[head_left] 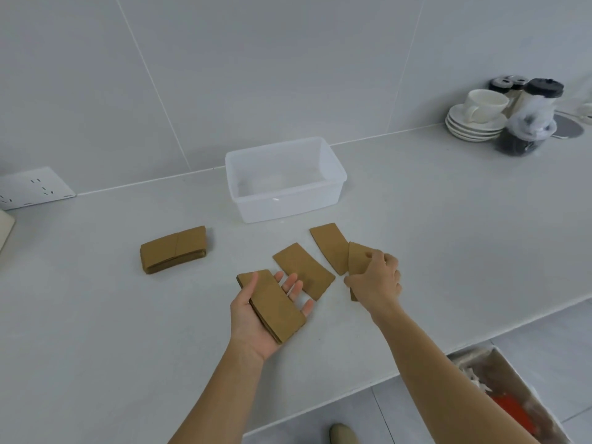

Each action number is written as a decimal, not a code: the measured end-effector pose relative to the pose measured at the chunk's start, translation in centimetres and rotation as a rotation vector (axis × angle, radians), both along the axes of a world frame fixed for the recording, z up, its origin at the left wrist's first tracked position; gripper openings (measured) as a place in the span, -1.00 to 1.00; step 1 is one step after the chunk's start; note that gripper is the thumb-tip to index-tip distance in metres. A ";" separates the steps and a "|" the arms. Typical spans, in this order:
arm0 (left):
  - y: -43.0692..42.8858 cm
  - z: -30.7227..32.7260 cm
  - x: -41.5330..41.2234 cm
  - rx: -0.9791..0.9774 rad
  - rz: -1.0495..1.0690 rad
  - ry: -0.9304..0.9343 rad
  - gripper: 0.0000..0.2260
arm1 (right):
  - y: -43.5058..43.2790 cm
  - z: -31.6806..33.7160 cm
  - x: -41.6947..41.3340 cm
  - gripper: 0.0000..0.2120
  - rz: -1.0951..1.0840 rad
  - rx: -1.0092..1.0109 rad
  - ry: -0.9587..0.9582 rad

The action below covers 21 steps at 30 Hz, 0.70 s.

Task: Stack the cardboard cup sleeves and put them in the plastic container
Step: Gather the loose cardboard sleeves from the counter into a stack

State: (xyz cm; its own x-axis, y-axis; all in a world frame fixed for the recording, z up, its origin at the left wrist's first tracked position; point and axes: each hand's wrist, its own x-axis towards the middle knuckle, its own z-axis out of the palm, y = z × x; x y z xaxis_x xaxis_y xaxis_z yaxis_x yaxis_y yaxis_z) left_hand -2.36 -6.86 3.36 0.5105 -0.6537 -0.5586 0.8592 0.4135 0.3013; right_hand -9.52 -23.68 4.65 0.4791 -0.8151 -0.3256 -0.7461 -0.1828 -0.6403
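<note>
My left hand lies palm up over the counter with a small stack of brown cardboard cup sleeves resting across it, thumb on the stack's edge. My right hand pinches a single sleeve tilted on its edge. Two loose sleeves lie flat between the hands: one in the middle and one farther back. A thicker stack of sleeves sits to the left. The clear plastic container stands behind them with nothing visible inside.
Stacked white saucers with a cup and dark-lidded jars stand at the back right. A wall socket is at the left. The counter's front edge runs diagonally at the right, with a cardboard box on the floor below.
</note>
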 end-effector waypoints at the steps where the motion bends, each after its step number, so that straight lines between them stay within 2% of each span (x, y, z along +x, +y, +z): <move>1: -0.1 0.2 0.1 -0.008 0.008 -0.004 -0.47 | -0.2 0.5 0.2 -0.37 -0.003 0.019 -0.059; 5: -0.6 1.1 0.2 -0.052 0.024 -0.011 -0.49 | 0.4 2.7 0.9 -0.40 0.045 0.116 -0.292; 9: -0.9 1.9 0.4 -0.073 0.017 -0.061 -0.52 | 2.7 4.7 1.3 -0.45 0.202 0.183 -0.425; 13: -0.4 2.3 0.6 -0.025 0.024 -0.158 -0.58 | 5.7 4.9 1.6 -0.56 0.409 0.220 -0.449; 21: 0.9 1.4 1.3 -0.042 0.043 -0.170 -0.54 | 9.0 2.9 2.7 -0.48 0.694 0.164 -0.338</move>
